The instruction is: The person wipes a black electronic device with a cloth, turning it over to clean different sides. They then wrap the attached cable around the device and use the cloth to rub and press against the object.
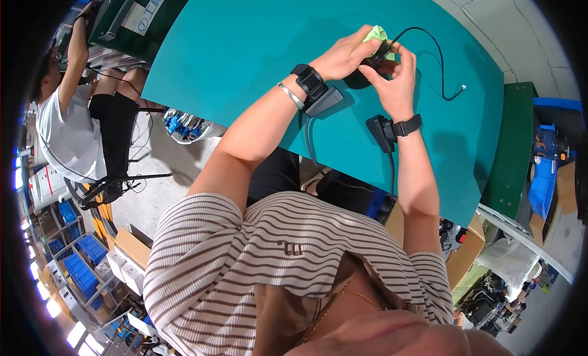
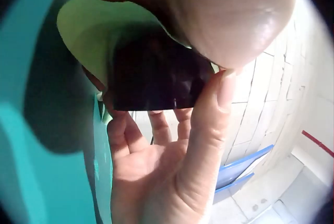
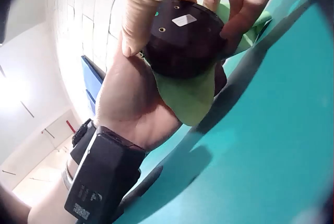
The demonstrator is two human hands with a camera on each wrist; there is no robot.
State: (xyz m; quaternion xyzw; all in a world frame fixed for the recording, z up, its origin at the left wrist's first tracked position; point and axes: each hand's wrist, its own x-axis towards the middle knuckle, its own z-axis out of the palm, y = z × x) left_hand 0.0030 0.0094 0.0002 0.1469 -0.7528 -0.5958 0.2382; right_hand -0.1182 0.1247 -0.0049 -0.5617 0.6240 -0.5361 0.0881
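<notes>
Gripping a black round device (image 3: 185, 52) and a green cloth (image 3: 187, 100) between two hands

Left hand (image 1: 343, 57): fingers bent, pinching the green cloth against the device; cloth sits between these fingers and the black casing, one flap sticking out past them. Some left fingertips hidden behind device and cloth, exact placement can't be told. Right hand (image 1: 398, 80): thumb and fingers curled round the device rim, thumb on one side, fingers on the other. Right thumb tip lies just beside the left hand; contact unclear.

Device sits between the two sets of fingers, held above the teal tabletop (image 1: 245, 68), hand shadows falling on it below. Flat face, between right thumb and right fingers, carries a small white label (image 3: 184, 20) and small brass-coloured holes (image 3: 162, 29).

Black cable (image 1: 440, 50) leaves near the left fingertips, arcs over and beyond the right fingers, ends in a small white connector (image 1: 463, 86) well apart from them on the right-hand side.

Behind the left fingers, on that wrist: a silver bracelet (image 1: 291, 96) and a strapped black box (image 3: 107, 174). Behind the right fingers, another black wrist unit (image 1: 382, 133). Far left of all fingers: a seated person (image 1: 70, 132) in white top, blue bins (image 1: 79, 273) farther back.
</notes>
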